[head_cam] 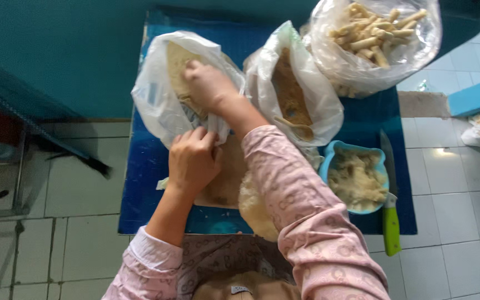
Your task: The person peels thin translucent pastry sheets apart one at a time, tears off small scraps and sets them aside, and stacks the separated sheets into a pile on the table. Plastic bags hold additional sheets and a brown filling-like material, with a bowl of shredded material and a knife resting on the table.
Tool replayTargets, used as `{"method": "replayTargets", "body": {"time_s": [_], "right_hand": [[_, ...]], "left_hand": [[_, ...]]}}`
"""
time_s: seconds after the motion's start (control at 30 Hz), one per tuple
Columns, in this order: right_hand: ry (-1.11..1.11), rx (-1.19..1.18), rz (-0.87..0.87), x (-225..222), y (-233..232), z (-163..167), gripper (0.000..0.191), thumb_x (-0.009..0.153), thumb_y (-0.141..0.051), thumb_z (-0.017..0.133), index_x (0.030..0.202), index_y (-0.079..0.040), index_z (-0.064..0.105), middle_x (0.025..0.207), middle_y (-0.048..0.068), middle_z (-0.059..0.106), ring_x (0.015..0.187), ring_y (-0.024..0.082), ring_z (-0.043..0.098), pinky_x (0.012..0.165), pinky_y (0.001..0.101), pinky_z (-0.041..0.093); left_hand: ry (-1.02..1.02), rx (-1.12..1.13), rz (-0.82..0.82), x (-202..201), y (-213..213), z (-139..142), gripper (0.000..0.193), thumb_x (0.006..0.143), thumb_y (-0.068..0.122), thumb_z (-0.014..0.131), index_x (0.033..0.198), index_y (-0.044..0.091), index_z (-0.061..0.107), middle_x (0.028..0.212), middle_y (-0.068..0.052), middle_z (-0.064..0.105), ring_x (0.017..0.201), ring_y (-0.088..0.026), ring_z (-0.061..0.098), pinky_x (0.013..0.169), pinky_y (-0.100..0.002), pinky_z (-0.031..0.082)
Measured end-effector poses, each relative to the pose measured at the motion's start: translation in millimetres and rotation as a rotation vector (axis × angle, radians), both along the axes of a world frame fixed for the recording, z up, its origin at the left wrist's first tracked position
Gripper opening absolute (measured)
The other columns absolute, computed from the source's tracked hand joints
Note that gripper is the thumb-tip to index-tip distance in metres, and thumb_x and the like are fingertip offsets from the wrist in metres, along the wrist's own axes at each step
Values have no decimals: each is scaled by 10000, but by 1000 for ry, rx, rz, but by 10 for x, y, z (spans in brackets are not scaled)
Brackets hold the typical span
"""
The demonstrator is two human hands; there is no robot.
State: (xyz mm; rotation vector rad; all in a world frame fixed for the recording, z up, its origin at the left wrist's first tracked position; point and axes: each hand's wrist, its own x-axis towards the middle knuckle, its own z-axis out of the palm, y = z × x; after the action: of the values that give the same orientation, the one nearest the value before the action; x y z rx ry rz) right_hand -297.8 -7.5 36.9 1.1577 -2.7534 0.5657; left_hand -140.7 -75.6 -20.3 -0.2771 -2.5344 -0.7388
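- The right hand (209, 84) reached into the mouth of a thin white plastic bag (156, 100) lying on a small blue table (140, 172), its fingers curled down onto the pale flat wrappers (178, 62) inside; whether they were pinched on a sheet I could not tell, since the fingertips were buried.
- The left hand (191, 162) was closed on the bag's lower edge, clamping the plastic against the table.
- The film looked flimsy; a hard tug from either hand could have torn it or dragged the whole bag toward the table's left edge, which was near.
- The wrappers seemed thin and stacked, so 2 might have lifted together, or 1 might have ripped if gripped at a corner.
- The right sleeve (301, 205) crossed over a round pale wrapper (254, 208) and a tan board (226, 178) at the near edge; the cuff could have brushed or smeared them.
- Just beside the forearm stood a second bag of brown crumbs (293, 91) with a spoon (298, 126) in it, and a light blue bowl of filling (356, 178); an elbow swing could have tipped either.
- A green-handled knife (391, 211) lay at the table's right edge, its handle overhanging, so a knock could have sent it to the tiled floor (451, 183).
- A bag of finished rolls (376, 36) sat well apart, at the far corner.
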Motion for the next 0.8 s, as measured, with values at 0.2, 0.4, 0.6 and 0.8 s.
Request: {"method": "replayTargets", "body": {"time_s": [0.2, 0.4, 0.6, 0.8], "right_hand": [[-449, -267, -142, -260, 145, 16, 154, 778, -187, 800, 858, -55, 795, 849, 99, 774, 758, 211, 733, 714, 341, 578], [-471, -292, -135, -247, 169, -1, 167, 768, -163, 804, 843, -20, 763, 778, 98, 759, 690, 160, 704, 667, 316, 561], [-216, -389, -123, -273, 143, -132, 120, 942, -100, 686, 982, 13, 679, 921, 164, 742, 855, 287, 722, 763, 381, 558], [-58, -600, -231, -393, 137, 19, 140, 1017, -122, 618, 953, 2, 609, 848, 154, 715, 754, 274, 715, 697, 390, 565]], "left_hand": [[-203, 106, -50, -46, -65, -12, 123, 834, 159, 698, 917, 99, 630, 862, -90, 679, 805, -346, 690, 745, -478, 551], [-13, 280, 112, -83, -67, 85, 332, 933, 167, 633, 1243, 47, 642, 1242, -198, 630, 970, -387, 669, 740, -476, 559], [-201, -88, 161, -260, -80, -7, 446, 907, 219, 602, 1319, 55, 656, 1405, -134, 618, 1032, -353, 647, 777, -452, 583], [-96, -75, 199, -209, -21, -87, 424, 939, 212, 594, 1332, 69, 659, 1416, -130, 615, 1042, -345, 676, 851, -436, 593]]}}
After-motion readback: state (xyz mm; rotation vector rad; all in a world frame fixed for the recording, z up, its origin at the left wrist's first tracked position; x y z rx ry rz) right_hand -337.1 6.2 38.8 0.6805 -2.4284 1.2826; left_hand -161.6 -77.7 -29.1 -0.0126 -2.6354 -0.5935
